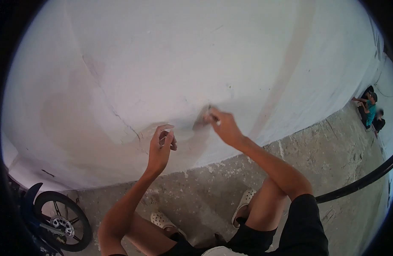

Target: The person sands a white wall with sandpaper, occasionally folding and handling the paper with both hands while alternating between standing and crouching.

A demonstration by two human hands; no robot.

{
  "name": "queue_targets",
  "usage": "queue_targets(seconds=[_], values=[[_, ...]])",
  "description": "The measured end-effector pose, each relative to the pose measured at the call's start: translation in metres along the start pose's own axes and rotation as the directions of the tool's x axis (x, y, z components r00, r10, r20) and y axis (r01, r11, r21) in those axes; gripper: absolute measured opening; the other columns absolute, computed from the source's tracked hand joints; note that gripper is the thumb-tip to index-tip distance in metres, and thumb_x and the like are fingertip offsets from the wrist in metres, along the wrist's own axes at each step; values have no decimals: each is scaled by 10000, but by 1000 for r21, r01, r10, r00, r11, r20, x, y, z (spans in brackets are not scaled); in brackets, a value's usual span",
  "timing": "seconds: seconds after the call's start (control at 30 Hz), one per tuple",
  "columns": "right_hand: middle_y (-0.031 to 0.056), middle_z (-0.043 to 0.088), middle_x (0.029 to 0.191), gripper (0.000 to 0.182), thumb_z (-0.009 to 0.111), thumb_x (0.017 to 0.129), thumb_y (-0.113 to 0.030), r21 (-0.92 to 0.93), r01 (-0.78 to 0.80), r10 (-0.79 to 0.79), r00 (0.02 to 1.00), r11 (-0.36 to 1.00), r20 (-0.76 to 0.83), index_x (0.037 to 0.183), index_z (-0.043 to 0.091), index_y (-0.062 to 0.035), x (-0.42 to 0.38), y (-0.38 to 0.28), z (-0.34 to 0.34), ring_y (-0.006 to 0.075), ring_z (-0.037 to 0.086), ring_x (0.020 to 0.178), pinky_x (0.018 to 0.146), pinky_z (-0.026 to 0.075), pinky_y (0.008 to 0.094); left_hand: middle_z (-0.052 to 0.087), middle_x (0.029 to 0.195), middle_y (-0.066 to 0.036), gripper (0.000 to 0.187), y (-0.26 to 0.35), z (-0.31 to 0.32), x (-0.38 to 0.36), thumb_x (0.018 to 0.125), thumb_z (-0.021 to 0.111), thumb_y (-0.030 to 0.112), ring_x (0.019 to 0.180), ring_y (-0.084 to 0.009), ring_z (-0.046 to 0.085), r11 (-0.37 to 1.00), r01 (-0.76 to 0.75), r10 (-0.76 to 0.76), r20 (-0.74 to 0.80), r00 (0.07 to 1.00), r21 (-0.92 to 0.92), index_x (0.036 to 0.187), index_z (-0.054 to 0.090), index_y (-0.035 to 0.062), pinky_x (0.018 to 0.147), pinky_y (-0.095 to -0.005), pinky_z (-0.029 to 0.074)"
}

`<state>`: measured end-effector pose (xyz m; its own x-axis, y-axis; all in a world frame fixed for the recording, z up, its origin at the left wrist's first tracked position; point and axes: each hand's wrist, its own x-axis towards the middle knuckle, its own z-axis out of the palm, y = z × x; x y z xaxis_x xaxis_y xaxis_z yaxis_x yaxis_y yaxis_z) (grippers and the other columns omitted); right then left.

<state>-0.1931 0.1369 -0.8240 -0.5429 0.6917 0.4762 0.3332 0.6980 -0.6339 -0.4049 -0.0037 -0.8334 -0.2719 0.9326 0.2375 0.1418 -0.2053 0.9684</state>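
Observation:
My right hand (222,125) is closed on a flat grey piece (200,121), held against the white wall (183,64). Motion blurs that piece, so I cannot make out its exact kind; it may be a scraper or a folded sheet. To its left, my left hand (163,144) is raised in front of the wall, fingers loosely curled and apart, with nothing visible in them. Whitish dust shows on its fingertips. Around both hands the wall has greyish-brown patches, and a crack runs down it to the left.
A motorcycle wheel (62,221) stands at the lower left. My feet in pale clogs (244,202) rest on the rough concrete floor (320,149). A black curved bar (360,184) crosses the right side. Two people (368,111) are farther off along the wall.

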Motion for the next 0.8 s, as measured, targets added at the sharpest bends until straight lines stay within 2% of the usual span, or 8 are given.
queue_targets(seconds=[0.1,0.17,0.33,0.43,0.53,0.6,0.67,0.8], values=[[147,692,947,125,566,966,-126,149,46,-18,983,988,-184,1049,577,-33,1,-6,-11,334,672,862,751,522,363,539,810,-33,226,-7,-5,4,1029,487,172,726,-100,551,1000,19,-19,2,1000,11,1219,523,54,651,-270,507],[172,646,1012,172,504,994,-160,-108,64,-52,993,992,109,1054,512,1,-10,25,2,425,627,865,753,501,476,540,809,-32,227,-13,-5,5,1029,484,173,722,-100,549,999,42,-42,7,999,2,1221,521,58,653,-270,506],[192,637,1005,227,515,992,-196,-141,241,-213,959,960,189,1116,544,-8,-16,53,11,426,619,862,784,486,491,544,802,-28,224,-8,2,9,1030,480,183,713,-103,546,997,71,-71,-16,997,-16,1212,520,58,650,-268,504],[149,641,775,171,586,958,-153,43,76,-68,983,996,-173,1035,549,-6,2,20,-23,321,621,701,693,498,386,545,799,-29,222,-4,6,10,1028,482,175,714,-105,550,1000,31,-31,-8,1000,-3,1208,519,49,650,-267,504],[143,600,675,145,624,932,-93,96,62,5,814,993,-580,970,517,-4,20,-23,-60,213,581,570,579,469,332,548,802,-33,234,-4,7,9,1025,485,165,717,-106,552,1000,-1,1,14,1000,7,1224,505,42,649,-268,504],[174,594,682,166,605,955,-144,118,13,54,839,993,-542,994,517,-10,14,-10,-49,282,600,580,576,468,375,550,803,-36,237,-3,10,10,1024,486,161,718,-107,553,1000,22,-22,-2,1000,0,1228,492,40,649,-269,505],[191,602,690,186,584,974,-191,53,104,-89,969,993,-231,1022,510,-27,1,27,-15,362,612,623,582,463,409,553,804,-39,241,-4,12,12,1023,487,156,720,-108,554,999,43,-43,-11,999,-1,1233,479,39,649,-270,505],[204,610,715,202,573,978,-213,43,133,-135,989,990,56,1061,508,-40,-12,44,5,409,612,670,584,459,425,559,807,-48,245,-4,16,13,1022,489,162,724,-113,558,999,23,-23,-3,1000,-26,1229,443,40,651,-274,505]])
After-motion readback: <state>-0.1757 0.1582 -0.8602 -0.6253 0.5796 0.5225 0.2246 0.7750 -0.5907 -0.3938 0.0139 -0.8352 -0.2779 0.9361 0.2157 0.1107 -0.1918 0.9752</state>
